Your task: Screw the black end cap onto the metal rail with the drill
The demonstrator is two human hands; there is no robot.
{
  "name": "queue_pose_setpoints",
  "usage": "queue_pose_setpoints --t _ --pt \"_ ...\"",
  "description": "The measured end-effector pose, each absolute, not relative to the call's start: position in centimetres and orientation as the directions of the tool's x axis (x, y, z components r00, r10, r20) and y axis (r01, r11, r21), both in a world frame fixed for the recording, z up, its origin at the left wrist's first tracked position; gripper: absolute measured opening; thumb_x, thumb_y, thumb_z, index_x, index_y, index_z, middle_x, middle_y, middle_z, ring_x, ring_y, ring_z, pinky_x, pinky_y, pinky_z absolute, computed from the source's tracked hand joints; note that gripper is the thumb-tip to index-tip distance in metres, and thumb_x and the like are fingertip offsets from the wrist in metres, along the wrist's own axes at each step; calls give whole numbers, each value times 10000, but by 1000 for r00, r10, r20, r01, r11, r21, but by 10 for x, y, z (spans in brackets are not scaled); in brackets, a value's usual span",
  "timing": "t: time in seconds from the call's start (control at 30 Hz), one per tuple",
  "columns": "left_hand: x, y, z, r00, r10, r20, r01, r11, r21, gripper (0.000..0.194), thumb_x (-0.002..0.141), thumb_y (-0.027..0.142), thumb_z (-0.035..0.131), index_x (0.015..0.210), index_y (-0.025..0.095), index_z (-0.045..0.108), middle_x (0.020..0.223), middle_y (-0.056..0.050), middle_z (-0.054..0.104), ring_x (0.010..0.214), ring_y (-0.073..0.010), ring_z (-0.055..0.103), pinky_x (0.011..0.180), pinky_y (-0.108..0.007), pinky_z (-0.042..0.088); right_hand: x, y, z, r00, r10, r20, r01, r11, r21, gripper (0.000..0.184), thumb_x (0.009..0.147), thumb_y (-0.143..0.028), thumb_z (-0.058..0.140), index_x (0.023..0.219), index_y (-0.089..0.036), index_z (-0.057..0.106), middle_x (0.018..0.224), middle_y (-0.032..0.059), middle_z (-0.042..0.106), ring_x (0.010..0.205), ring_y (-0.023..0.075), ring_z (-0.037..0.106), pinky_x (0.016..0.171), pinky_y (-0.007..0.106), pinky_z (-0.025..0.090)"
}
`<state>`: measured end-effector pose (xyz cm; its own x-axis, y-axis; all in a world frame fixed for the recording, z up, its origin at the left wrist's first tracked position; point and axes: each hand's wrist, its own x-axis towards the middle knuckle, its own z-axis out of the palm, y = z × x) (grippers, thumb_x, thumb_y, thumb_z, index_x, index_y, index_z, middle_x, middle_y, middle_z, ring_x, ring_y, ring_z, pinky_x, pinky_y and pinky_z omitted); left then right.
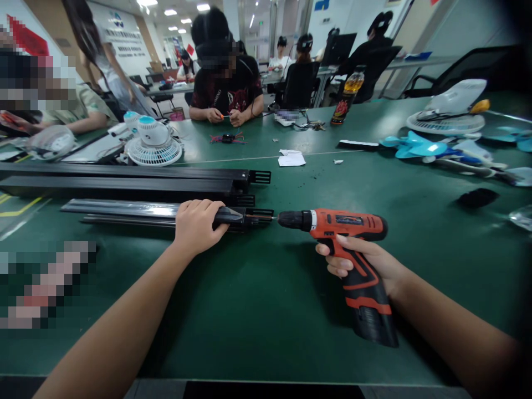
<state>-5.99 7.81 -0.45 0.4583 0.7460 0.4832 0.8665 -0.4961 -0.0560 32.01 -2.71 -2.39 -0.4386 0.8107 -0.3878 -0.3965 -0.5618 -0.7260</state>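
My right hand (357, 257) is wrapped round the grip of an orange and black cordless drill (349, 221), a finger by its trigger. The drill lies level, its chuck (293, 220) facing left. Its bit tip meets or nearly meets the slotted end (261, 216) of a long black part; contact is too small to tell. My left hand (199, 224) is closed over that glossy black bar (124, 208) near its right end, fingers over the top. Under it lies another dark length, partly hidden by the hand.
Behind are more long black bars (124, 183) with slotted ends. White fan parts (153, 141) stand at the back left, blue fan blades (415, 145) at the right. A drink bottle (348, 98) and paper scraps (291, 158) are on the green table (257, 321). A person (228, 72) works opposite.
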Motion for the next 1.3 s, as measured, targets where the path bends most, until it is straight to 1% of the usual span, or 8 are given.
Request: queue_pose_setpoints --t 0.13,0.27,0.37,0.63,0.8,0.97,1.13,1.3 --pt "-60 78 -4 454 751 479 868 -494 -49 303 929 414 676 1168 248 764 1067 -98 821 1012 -357 744 961 -538 531 319 -27 -22 -456 803 -383 -397 -569 -720 347 867 -476 887 923 -176 723 610 -49 491 564 111 401 543 261 418" --pt "-59 78 -3 456 752 476 866 -499 -42 322 934 412 662 1171 224 772 1071 -113 819 1017 -365 746 968 -547 530 320 -27 -24 -447 805 -391 -401 -571 -716 357 853 -485 899 920 -177 731 616 -49 508 561 101 399 545 246 415" --pt "-59 78 -4 456 753 475 866 -497 -43 325 929 414 670 1178 230 770 1070 -108 819 1019 -358 745 975 -539 530 320 -27 -25 -443 807 -391 -400 -568 -719 363 855 -487 897 928 -173 728 622 -50 507 562 96 403 549 237 409" --pt "-59 78 -4 450 756 475 869 -493 -39 309 927 413 679 1167 240 768 1062 -102 817 1019 -358 744 981 -545 526 321 -28 -26 -411 826 -386 -407 -544 -733 311 909 -452 843 991 -193 691 697 -30 540 571 109 406 537 269 397" --pt "-60 78 -4 454 753 476 867 -496 -43 315 928 415 677 1174 239 766 1063 -103 816 1013 -358 741 976 -547 525 321 -27 -27 -411 824 -391 -407 -549 -730 309 899 -448 850 990 -198 692 713 -28 549 568 107 401 533 272 390" --pt "-60 78 -5 453 753 478 867 -496 -40 309 927 413 676 1171 246 764 1065 -101 818 1017 -360 740 982 -548 523 322 -27 -28 -422 820 -386 -396 -550 -735 280 935 -453 805 996 -209 682 697 -29 541 569 120 406 547 292 400" --pt "-60 79 -5 460 748 478 865 -499 -51 332 932 416 671 1184 222 766 1060 -111 815 1015 -367 743 977 -551 528 321 -27 -28 -410 826 -386 -401 -543 -738 287 919 -442 822 1005 -206 683 719 -24 565 564 114 401 539 286 393" --pt "-60 78 -4 456 753 474 867 -496 -45 323 931 412 669 1180 231 764 1072 -111 818 1027 -366 748 980 -545 532 320 -27 -26 -398 829 -393 -410 -544 -732 305 886 -443 860 978 -194 710 729 -18 577 564 107 397 532 278 390"
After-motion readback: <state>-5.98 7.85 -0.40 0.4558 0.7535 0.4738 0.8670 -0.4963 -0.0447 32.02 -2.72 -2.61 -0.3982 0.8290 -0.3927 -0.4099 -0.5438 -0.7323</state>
